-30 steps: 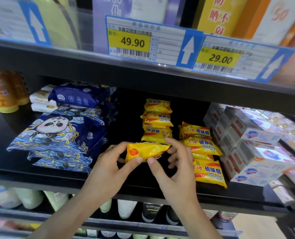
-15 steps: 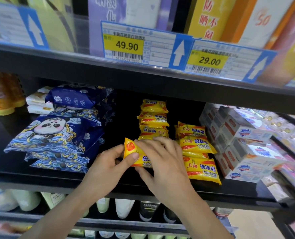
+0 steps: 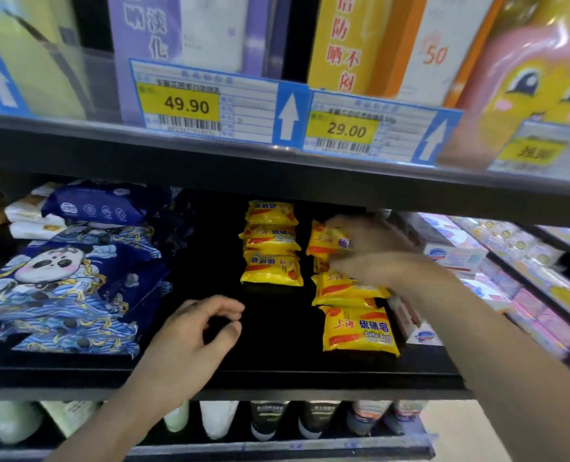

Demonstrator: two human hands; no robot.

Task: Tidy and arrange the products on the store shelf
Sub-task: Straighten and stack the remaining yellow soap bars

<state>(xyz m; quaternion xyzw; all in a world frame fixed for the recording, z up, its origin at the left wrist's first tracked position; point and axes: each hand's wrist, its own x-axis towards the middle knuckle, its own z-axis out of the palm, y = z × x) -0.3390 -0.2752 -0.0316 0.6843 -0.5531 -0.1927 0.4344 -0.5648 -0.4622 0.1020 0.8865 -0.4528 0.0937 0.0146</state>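
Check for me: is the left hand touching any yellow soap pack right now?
Apart. In the head view the left hand hovers over bare black shelf, fingers loosely curled and holding nothing; dark shelf shows between it and the nearest soap pack.

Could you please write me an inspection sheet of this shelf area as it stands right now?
Surface: black shelf, bare patch at the front middle.
Job's things: yellow soap packs in two rows; left row, right row; one held soap pack above the back of the right row.
Clutter: blue panda packs piled unevenly at the left; white boxes at the right.
Hands: right hand, blurred, grips the held soap pack; left hand loosely curled, holds nothing.
Cables: nothing seen.
Surroundings: price tags on the shelf above; bottles on the shelf below.
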